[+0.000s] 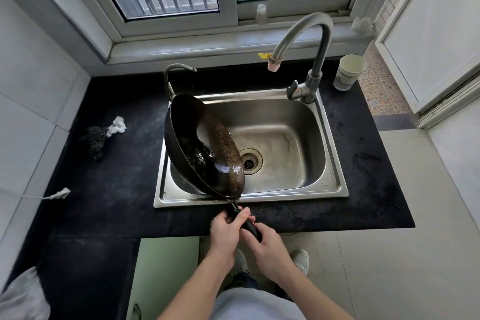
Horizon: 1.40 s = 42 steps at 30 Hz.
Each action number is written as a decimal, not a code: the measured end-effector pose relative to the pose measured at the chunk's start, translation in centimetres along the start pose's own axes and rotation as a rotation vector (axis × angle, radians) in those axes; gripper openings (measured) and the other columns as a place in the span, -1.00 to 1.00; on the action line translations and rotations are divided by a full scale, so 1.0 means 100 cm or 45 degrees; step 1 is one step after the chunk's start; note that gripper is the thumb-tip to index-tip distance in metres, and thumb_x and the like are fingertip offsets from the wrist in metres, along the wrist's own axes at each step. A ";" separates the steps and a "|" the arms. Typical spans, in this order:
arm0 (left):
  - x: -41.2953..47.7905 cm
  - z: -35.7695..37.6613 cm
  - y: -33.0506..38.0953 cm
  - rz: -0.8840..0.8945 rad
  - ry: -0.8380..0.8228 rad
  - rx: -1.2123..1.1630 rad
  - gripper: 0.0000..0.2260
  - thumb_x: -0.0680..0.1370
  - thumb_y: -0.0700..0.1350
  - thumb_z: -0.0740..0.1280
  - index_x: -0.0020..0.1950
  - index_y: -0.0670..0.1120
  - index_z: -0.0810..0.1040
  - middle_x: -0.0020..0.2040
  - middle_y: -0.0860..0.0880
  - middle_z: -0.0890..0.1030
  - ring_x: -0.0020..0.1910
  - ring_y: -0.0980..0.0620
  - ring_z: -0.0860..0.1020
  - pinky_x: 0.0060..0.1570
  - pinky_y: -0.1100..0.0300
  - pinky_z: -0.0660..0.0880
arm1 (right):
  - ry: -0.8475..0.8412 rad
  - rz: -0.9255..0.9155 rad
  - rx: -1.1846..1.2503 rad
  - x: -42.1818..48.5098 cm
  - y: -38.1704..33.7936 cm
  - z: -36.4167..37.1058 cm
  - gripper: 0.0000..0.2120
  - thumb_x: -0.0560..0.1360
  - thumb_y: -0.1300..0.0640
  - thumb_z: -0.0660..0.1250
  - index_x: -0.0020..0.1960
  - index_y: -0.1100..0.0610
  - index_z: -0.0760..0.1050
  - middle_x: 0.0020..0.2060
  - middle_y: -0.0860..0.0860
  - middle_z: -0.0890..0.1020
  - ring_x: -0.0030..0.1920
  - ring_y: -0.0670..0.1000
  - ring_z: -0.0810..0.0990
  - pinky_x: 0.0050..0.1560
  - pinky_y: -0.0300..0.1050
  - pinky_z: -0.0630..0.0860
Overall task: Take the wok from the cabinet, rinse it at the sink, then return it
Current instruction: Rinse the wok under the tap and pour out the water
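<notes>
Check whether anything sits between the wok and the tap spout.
Nothing visible does. The wok leans tilted in the sink's left side, left hand and right hand gripping its handle; the spout hangs up and to its right, over bare sink.

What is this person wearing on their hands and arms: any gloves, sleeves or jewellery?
Nothing that shows. The left hand and the right hand are bare, with no gloves and no ring visible on the fingers. Neither wrist has a watch or bracelet. The left forearm and right forearm are uncovered right down to the picture's bottom edge, so no sleeve comes into view.
</notes>
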<state>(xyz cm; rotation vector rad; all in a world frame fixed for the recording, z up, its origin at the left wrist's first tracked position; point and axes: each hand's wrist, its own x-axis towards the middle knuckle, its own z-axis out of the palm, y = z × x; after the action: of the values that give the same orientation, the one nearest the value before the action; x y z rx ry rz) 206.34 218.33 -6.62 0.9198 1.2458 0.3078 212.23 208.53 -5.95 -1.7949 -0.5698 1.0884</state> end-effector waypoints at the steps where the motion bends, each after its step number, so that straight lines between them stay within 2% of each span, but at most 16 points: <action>1: -0.001 0.001 0.001 -0.001 0.004 -0.008 -0.86 0.54 -0.17 0.41 0.02 -0.23 0.62 -0.12 -0.19 0.71 -0.09 -0.09 0.70 0.04 -0.04 0.62 | -0.010 0.007 0.028 0.000 0.000 -0.001 -0.88 0.61 0.08 0.29 -0.10 -0.03 0.53 -0.41 -0.14 0.54 -0.38 -0.26 0.50 -0.35 -0.36 0.40; 4: -0.003 0.002 0.002 0.000 0.014 0.005 -0.82 0.57 -0.12 0.37 0.00 -0.24 0.63 -0.09 -0.20 0.71 -0.08 -0.10 0.70 -0.03 0.03 0.62 | -0.050 0.014 0.078 -0.001 0.002 -0.003 -0.87 0.62 0.06 0.29 -0.05 0.05 0.57 -0.43 -0.14 0.55 -0.43 -0.22 0.45 -0.39 -0.33 0.35; 6: -0.005 0.003 0.002 0.017 0.019 0.017 -0.87 0.56 -0.15 0.38 0.00 -0.21 0.63 -0.08 -0.20 0.70 -0.07 -0.10 0.70 0.01 -0.01 0.62 | -0.081 0.018 0.102 -0.002 0.003 -0.006 -0.86 0.62 0.06 0.28 -0.09 0.03 0.55 -0.48 -0.18 0.53 -0.47 -0.20 0.40 -0.43 -0.34 0.31; 9: -0.006 0.004 0.003 0.035 0.033 0.033 -0.92 0.54 -0.18 0.40 -0.02 -0.19 0.64 -0.12 -0.17 0.71 -0.08 -0.11 0.71 0.06 -0.09 0.62 | -0.121 0.031 0.167 -0.002 0.002 -0.010 -0.83 0.62 0.07 0.28 -0.15 0.00 0.52 -0.52 -0.13 0.48 -0.50 -0.17 0.35 -0.47 -0.30 0.27; 12: -0.007 0.006 0.006 0.057 0.053 0.068 -0.94 0.52 -0.19 0.43 -0.05 -0.17 0.66 -0.19 -0.13 0.73 -0.11 -0.11 0.72 0.07 -0.13 0.61 | -0.149 0.067 0.262 -0.003 0.002 -0.013 -0.80 0.62 0.07 0.28 -0.18 0.01 0.50 -0.51 -0.10 0.44 -0.54 -0.14 0.32 -0.52 -0.27 0.26; 15: -0.010 0.010 0.008 0.079 0.066 0.104 -0.96 0.50 -0.19 0.46 -0.09 -0.16 0.66 -0.24 -0.11 0.73 -0.14 -0.10 0.72 0.06 -0.15 0.62 | -0.172 0.113 0.352 -0.003 -0.001 -0.016 -0.78 0.63 0.10 0.26 -0.18 0.10 0.46 -0.49 -0.07 0.42 -0.59 -0.15 0.31 -0.58 -0.32 0.26; 21: -0.011 0.014 0.012 0.109 0.072 0.169 -0.93 0.47 -0.18 0.49 -0.11 -0.17 0.67 -0.26 -0.10 0.73 -0.16 -0.08 0.72 0.04 -0.18 0.62 | -0.198 0.149 0.441 -0.004 0.000 -0.020 -0.77 0.64 0.07 0.24 -0.10 0.21 0.43 -0.45 0.02 0.39 -0.62 -0.08 0.27 -0.67 -0.28 0.23; 36: -0.019 0.028 0.015 0.091 0.156 0.195 -0.94 0.46 -0.16 0.50 -0.14 -0.13 0.68 -0.26 -0.07 0.74 -0.17 -0.04 0.72 0.04 -0.10 0.63 | -0.283 0.160 0.378 0.000 0.001 -0.037 -0.78 0.64 0.04 0.23 -0.11 0.15 0.45 -0.46 0.00 0.42 -0.62 -0.05 0.27 -0.67 -0.29 0.22; 42: -0.020 0.033 0.017 0.116 0.194 0.259 -0.92 0.44 -0.12 0.52 -0.20 -0.11 0.68 -0.28 -0.07 0.73 -0.19 -0.05 0.72 0.02 -0.13 0.63 | -0.302 0.193 0.486 0.001 0.006 -0.039 -0.76 0.64 0.02 0.23 -0.07 0.18 0.46 -0.43 0.01 0.41 -0.61 -0.04 0.24 -0.68 -0.28 0.17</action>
<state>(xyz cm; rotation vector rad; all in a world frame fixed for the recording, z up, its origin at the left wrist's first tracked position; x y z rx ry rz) 209.07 216.65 -3.97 1.1470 1.3958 0.3319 215.64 206.52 -5.83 -1.4032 -0.3377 1.4216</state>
